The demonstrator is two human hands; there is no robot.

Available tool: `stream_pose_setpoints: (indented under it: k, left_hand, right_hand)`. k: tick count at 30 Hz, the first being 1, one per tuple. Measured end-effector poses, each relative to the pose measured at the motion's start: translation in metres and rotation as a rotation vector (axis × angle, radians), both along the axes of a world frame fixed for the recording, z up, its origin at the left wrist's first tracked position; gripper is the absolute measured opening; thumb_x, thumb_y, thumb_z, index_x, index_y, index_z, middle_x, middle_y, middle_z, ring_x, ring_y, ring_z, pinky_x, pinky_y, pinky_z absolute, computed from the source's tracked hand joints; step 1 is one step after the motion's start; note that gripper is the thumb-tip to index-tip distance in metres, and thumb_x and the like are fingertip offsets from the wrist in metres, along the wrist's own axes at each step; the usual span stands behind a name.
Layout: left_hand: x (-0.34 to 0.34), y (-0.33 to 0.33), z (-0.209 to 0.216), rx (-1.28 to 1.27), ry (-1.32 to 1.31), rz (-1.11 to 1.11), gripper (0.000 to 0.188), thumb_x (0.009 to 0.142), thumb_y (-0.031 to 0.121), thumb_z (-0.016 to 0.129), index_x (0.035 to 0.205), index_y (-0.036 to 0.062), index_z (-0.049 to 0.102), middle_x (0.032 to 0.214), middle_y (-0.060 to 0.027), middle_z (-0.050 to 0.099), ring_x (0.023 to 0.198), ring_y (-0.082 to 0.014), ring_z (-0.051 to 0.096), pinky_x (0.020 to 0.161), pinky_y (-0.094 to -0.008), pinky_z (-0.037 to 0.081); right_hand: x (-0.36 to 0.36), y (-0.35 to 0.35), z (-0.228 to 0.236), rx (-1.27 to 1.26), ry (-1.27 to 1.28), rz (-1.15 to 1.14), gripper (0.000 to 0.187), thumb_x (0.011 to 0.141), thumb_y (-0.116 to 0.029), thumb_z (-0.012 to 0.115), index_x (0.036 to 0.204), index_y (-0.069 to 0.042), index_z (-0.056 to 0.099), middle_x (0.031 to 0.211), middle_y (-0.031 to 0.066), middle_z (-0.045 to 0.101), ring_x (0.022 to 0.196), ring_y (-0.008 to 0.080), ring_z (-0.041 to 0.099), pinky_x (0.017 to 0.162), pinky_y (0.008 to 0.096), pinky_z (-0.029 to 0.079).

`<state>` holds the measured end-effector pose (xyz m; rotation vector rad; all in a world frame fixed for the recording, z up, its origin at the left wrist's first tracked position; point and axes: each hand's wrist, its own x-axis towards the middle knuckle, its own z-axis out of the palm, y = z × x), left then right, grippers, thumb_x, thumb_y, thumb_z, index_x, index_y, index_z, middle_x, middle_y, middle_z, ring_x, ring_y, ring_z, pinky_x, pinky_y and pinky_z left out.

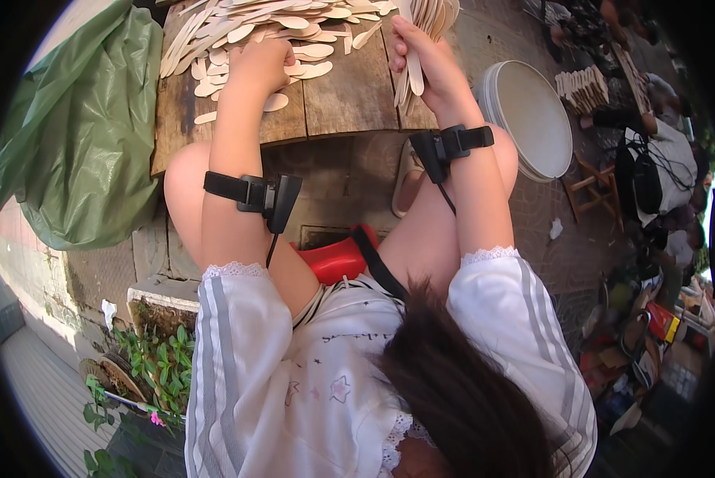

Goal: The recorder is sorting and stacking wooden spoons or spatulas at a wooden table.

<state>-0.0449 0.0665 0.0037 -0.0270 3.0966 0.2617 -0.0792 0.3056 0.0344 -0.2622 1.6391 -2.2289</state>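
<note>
A heap of flat, pale wooden spoons covers the far left part of a plank table. My left hand is in the near side of this heap, its fingers curled down among the spoons. What they grip, if anything, is hidden beneath the hand. At the table's right end, my right hand is wrapped round a thick bundle of wooden spoons. The bundle stands roughly upright, and one spoon lies along the palm side of the hand.
Right of the table stands a white round bucket, beside my knee. A green plastic sheet hangs at the left. Below me is a red stool. Potted plants are at lower left; a wooden folding stool and other people are at right.
</note>
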Motion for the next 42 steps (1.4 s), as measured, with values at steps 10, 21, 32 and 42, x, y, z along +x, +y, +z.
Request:
stream_pose_setpoints:
  k: [10,21,32,42]
  left_hand:
    - [-0.005,0.008,-0.011,0.082,0.151,-0.091,0.015,0.076,0.019,0.067,0.091,0.0174,0.063,0.086,0.0008,0.063,0.093,-0.0192,0.058,0.087,-0.0422,0.033]
    - [-0.022,0.021,0.009,0.758,0.316,0.017,0.019,0.089,0.026,0.058,0.098,0.0106,0.063,0.085,-0.003,0.068,0.082,-0.014,0.062,0.077,-0.0316,0.044]
    - [-0.016,0.056,0.012,1.53,0.097,-0.056,0.017,0.084,0.031,0.069,0.083,0.0145,0.064,0.077,0.0101,0.058,0.069,-0.0001,0.044,0.064,-0.0183,0.032]
    - [0.0,0.038,0.051,1.216,0.691,0.073,0.021,0.085,0.021,0.069,0.091,0.0029,0.062,0.072,0.0034,0.059,0.061,-0.0013,0.046,0.055,-0.0172,0.035]
  right_hand:
    - [0.002,0.001,0.002,0.021,0.001,0.029,0.022,0.084,-0.028,0.066,0.08,-0.009,0.056,0.063,-0.0019,0.054,0.053,0.0089,0.051,0.049,0.0226,0.042]
    - [0.001,-0.001,-0.002,0.231,0.185,-0.071,0.03,0.081,-0.031,0.071,0.091,-0.004,0.061,0.065,-0.0036,0.053,0.054,0.0063,0.047,0.05,0.0214,0.037]
    - [0.015,-0.023,-0.002,0.142,0.271,-0.02,0.031,0.078,-0.031,0.074,0.093,-0.006,0.062,0.073,-0.0038,0.057,0.062,0.0033,0.046,0.054,0.0204,0.036]
    - [-0.005,-0.006,-0.018,-0.186,-0.197,-0.369,0.016,0.081,-0.016,0.067,0.082,-0.005,0.057,0.068,-0.0002,0.052,0.057,0.0089,0.05,0.05,0.0231,0.041]
